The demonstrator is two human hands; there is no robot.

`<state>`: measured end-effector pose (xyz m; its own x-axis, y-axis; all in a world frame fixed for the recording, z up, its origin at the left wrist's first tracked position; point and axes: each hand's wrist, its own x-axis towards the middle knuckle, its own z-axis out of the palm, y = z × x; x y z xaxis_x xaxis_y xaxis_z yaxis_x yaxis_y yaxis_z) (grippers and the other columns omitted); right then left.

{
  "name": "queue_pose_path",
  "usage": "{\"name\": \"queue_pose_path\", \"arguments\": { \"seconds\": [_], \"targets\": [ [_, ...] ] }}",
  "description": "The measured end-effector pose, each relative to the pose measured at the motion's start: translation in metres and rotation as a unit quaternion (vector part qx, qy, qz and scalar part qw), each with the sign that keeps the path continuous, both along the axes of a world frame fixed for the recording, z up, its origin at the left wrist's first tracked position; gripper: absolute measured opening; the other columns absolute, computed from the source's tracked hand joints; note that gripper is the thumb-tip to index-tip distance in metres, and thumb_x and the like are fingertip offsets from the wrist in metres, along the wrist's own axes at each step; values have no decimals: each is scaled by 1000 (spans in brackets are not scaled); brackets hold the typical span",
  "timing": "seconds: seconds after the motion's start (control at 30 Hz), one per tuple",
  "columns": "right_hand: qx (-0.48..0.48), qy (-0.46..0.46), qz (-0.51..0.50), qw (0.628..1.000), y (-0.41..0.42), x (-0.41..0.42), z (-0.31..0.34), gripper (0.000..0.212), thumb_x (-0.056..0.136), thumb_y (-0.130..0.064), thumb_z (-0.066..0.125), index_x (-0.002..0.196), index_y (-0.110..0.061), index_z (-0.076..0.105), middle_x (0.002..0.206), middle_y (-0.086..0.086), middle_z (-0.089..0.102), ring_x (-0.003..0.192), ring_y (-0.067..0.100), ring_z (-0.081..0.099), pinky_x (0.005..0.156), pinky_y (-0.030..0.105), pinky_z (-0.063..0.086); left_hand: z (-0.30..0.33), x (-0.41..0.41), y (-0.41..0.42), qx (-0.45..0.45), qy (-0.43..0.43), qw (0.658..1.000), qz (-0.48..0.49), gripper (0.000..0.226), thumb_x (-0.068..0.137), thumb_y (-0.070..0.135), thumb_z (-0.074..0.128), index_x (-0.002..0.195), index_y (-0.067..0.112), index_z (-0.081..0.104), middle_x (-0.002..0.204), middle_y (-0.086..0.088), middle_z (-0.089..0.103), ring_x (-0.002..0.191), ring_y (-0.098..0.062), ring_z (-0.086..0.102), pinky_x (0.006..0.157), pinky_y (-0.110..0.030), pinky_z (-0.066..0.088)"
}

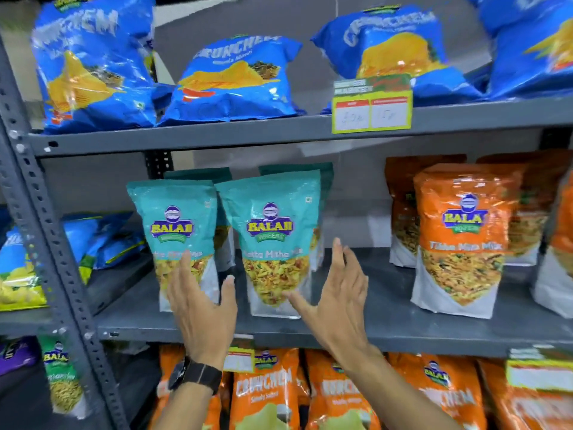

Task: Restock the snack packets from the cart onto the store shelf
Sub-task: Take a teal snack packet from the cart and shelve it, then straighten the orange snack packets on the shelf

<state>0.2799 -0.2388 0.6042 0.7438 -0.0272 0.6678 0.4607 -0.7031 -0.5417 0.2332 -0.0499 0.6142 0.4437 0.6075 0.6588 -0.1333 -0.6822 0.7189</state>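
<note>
Two teal Balaji snack packets stand upright side by side on the grey middle shelf (387, 324), the left packet (173, 225) and the right packet (273, 231), with more teal packets behind them. My left hand (198, 308), with a dark watch on its wrist, is spread flat against the lower front of the left packet. My right hand (338, 296) is open beside the right packet's lower right edge, thumb near its base. Neither hand grips anything. The cart is out of view.
Orange Balaji packets (462, 237) stand further right on the same shelf, with a gap between them and the teal ones. Blue Crunchem bags (235, 79) fill the top shelf; orange Crunchem bags (263, 395) the shelf below. A grey perforated upright (37, 212) rises at left.
</note>
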Motion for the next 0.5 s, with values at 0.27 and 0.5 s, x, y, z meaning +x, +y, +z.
{"name": "queue_pose_path", "arguments": {
  "seconds": [0.27,0.5],
  "targets": [
    [-2,-151,-50,987,-182,2,9,92,88,-46,68,162,-20,21,159,13,35,149,32,33,123,49,33,9,30,-198,88,-60,984,-145,53,91,13,70,142,19,57,135,-2,66,127,-24,60,113,-29,42],
    [15,-140,-221,965,-358,27,-3,106,81,-61,67,162,-16,16,159,24,36,149,44,34,124,52,28,-8,60,-365,5,99,958,-269,134,70,55,86,166,25,-3,174,-9,20,161,-28,20,130,-49,25]
  ]
}}
